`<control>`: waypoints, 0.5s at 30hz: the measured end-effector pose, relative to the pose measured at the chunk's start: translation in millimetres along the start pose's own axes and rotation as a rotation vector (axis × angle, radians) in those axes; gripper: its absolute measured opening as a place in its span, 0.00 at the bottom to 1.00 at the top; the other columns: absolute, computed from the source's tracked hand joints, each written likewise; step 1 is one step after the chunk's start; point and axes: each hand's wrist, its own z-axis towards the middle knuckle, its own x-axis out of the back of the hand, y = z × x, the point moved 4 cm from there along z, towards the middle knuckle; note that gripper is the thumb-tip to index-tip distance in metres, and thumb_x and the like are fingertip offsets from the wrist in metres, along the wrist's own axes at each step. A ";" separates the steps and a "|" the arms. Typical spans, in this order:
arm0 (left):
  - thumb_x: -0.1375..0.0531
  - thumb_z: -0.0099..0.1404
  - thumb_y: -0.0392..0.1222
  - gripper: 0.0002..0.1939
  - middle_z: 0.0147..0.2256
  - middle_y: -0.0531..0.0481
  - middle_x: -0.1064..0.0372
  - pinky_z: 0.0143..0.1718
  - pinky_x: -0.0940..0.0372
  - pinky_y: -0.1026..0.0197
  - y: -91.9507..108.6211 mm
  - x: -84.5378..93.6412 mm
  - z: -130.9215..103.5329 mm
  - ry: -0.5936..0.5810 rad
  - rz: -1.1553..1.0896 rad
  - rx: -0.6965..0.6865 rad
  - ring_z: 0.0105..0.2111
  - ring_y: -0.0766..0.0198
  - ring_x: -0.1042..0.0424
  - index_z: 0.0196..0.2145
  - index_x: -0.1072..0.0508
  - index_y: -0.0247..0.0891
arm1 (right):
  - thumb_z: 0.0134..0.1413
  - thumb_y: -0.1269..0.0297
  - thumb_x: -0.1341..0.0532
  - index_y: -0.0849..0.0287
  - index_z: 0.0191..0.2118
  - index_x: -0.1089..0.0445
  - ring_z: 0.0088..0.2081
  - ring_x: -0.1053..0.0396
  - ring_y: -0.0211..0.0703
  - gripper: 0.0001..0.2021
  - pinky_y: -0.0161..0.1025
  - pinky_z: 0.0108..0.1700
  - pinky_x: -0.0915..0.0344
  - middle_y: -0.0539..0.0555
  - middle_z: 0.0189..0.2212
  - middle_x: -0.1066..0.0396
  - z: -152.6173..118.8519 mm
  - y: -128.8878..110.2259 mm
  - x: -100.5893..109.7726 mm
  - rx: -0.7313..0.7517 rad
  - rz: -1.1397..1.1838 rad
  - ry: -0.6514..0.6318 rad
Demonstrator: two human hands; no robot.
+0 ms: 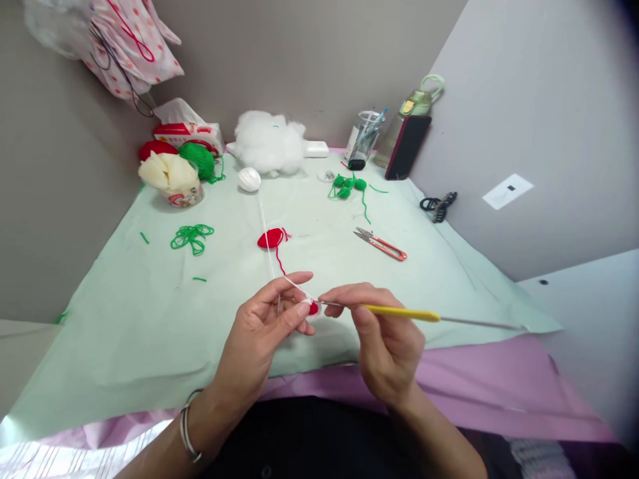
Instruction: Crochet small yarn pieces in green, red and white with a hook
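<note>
My left hand pinches a small red and white crochet piece between thumb and fingers. White yarn runs over its raised index finger from a white yarn ball farther back. In my right hand is a crochet hook with a yellow handle, its metal tip at the edge of the piece. A small red yarn bundle lies just beyond my hands, its strand leading toward the left hand. The fingers partly hide the piece, so its stitches cannot be made out.
Orange-handled thread snips lie right of centre. Green yarn loops are at left, green crocheted pieces at back right. Along the back stand a cup, white stuffing, a clear cup and a phone leaning on a bottle.
</note>
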 end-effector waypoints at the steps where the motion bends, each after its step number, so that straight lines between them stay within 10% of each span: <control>1: 0.30 0.65 0.40 0.14 0.33 0.56 0.29 0.35 0.27 0.68 0.4 0.6 0.3 0.002 0.021 -0.013 0.29 0.72 0.28 0.49 0.17 0.46 | 0.72 0.74 0.45 0.54 0.52 0.25 0.40 0.23 0.42 0.14 0.42 0.44 0.26 0.54 0.43 0.21 -0.5 -2.3 -0.6 0.049 -0.025 -0.018; 15: 0.27 0.63 0.41 0.21 0.34 0.55 0.25 0.33 0.31 0.67 6.7 3.8 -10.2 0.177 0.311 -0.188 0.27 0.71 0.31 0.54 0.20 0.49 | 0.69 0.73 0.43 0.57 0.50 0.25 0.43 0.20 0.47 0.11 0.43 0.39 0.24 0.59 0.41 0.19 -3.0 -0.5 -6.9 0.287 -0.169 -0.063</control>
